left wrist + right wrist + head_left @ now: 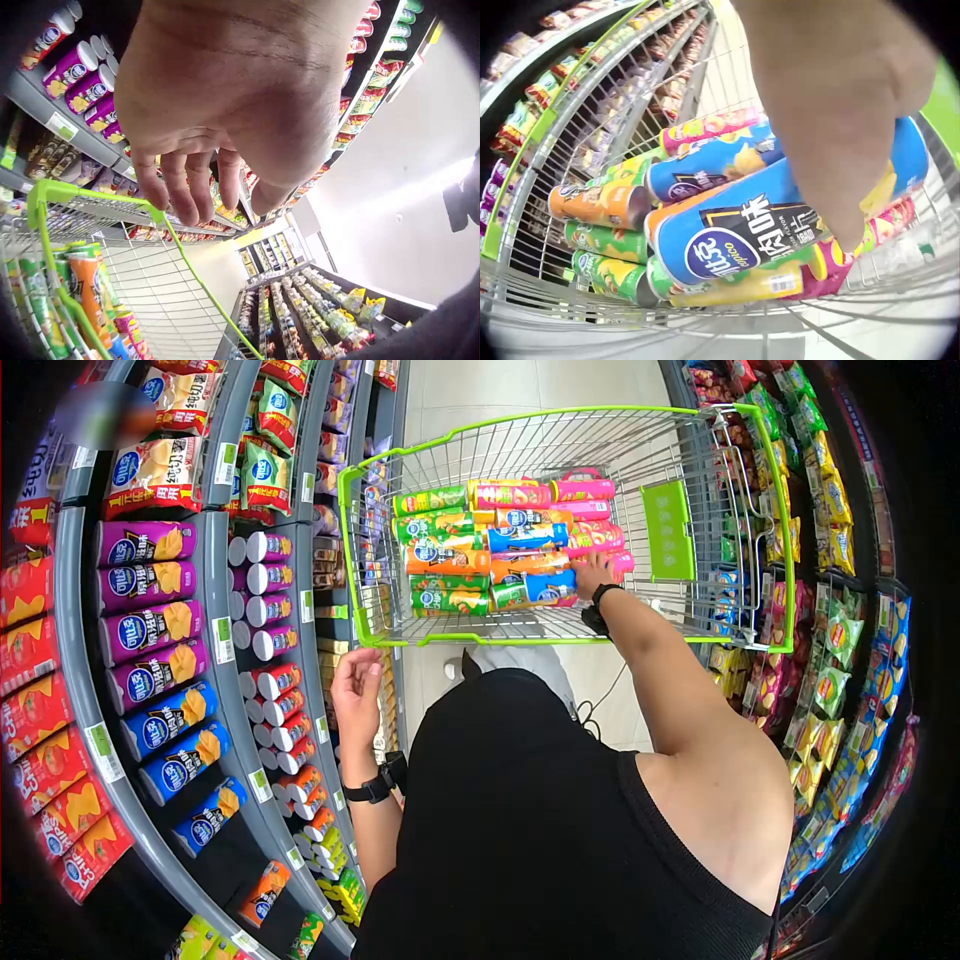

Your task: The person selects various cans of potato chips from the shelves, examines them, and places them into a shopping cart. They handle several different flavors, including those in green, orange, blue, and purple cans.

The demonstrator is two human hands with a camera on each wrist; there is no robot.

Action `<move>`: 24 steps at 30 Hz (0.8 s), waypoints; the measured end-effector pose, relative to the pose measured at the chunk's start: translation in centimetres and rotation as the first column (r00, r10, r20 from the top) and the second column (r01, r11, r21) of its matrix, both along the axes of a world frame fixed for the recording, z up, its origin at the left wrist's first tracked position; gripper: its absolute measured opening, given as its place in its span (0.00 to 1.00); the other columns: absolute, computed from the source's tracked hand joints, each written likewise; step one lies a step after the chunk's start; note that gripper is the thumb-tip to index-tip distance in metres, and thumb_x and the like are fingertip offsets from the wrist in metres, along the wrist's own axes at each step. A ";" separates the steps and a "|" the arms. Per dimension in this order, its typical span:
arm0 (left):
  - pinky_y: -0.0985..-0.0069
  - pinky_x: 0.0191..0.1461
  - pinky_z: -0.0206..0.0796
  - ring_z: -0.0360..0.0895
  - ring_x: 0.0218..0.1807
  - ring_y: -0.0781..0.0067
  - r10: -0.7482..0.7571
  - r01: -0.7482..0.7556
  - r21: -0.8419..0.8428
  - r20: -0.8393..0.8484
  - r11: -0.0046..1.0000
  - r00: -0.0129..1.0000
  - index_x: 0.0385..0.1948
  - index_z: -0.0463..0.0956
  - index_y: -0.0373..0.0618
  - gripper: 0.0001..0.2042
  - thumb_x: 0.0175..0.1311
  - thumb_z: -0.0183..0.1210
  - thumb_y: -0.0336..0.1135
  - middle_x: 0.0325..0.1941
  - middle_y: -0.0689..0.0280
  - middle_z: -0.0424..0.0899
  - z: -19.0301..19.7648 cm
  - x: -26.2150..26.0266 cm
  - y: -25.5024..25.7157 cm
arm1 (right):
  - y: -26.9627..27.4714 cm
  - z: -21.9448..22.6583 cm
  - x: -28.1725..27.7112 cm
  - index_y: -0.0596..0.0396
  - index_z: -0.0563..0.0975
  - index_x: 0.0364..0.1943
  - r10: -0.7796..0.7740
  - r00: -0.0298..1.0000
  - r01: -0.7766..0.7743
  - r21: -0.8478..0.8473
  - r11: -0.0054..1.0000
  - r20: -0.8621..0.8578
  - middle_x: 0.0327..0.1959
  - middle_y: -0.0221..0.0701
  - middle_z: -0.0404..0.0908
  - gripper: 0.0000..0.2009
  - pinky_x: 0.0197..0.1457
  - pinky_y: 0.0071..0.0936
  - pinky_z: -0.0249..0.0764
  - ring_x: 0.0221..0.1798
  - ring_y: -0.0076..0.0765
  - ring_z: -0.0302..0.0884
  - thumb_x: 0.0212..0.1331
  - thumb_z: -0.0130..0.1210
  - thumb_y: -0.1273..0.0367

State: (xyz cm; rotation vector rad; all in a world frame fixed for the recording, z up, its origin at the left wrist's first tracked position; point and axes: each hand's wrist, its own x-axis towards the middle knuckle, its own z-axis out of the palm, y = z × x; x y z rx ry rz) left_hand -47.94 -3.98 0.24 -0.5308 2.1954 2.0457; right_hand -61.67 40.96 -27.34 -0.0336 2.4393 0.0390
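Canisters (448, 562) crowd our cart's left edge (350, 560); loading looks advanced, what's left unclear. Our left hand (357, 695) is open; we cannot tell if our right hand (596, 574) grips.

The wire cart (350, 550), rimmed in green, carries green cans (430, 500), orange cans (447, 562), blue cans (527, 538) and pink cans (585, 490), lying on their sides close together. Grey-edged shelving (72, 590) to the left bears purple cans (148, 582), more blue ones and red packets (35, 655)
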 end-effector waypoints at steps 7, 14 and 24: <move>0.79 0.55 0.69 0.78 0.48 0.80 0.002 0.000 -0.068 0.031 0.998 1.000 0.49 0.74 0.40 0.09 0.71 0.58 0.27 0.46 0.66 0.82 -0.1 -0.2 1.6 | -6.0 0.2 -4.7 0.40 0.75 0.59 0.076 0.970 -0.085 -0.026 0.996 -0.232 0.68 0.46 0.65 0.21 0.69 0.57 0.56 0.74 0.52 0.55 0.59 0.57 0.64; 0.79 0.52 0.69 0.76 0.43 0.79 -0.049 0.055 -0.239 0.033 0.969 0.998 0.49 0.76 0.40 0.11 0.67 0.60 0.25 0.44 0.67 0.81 1.0 0.5 3.2 | -7.6 -0.3 -6.0 0.47 0.67 0.69 0.062 0.993 -0.064 -0.014 0.998 -0.104 0.74 0.46 0.60 0.28 0.78 0.56 0.46 0.80 0.53 0.48 0.63 0.53 0.62; 0.76 0.51 0.71 0.78 0.45 0.77 0.145 -0.162 -0.346 -0.073 0.924 0.987 0.47 0.77 0.41 0.10 0.66 0.62 0.27 0.43 0.67 0.83 1.1 4.3 -1.0 | -10.8 3.7 -6.8 0.66 0.71 0.60 0.016 1.000 -0.015 -0.217 0.976 0.003 0.63 0.54 0.75 0.52 0.66 0.47 0.70 0.66 0.55 0.72 0.40 0.64 0.34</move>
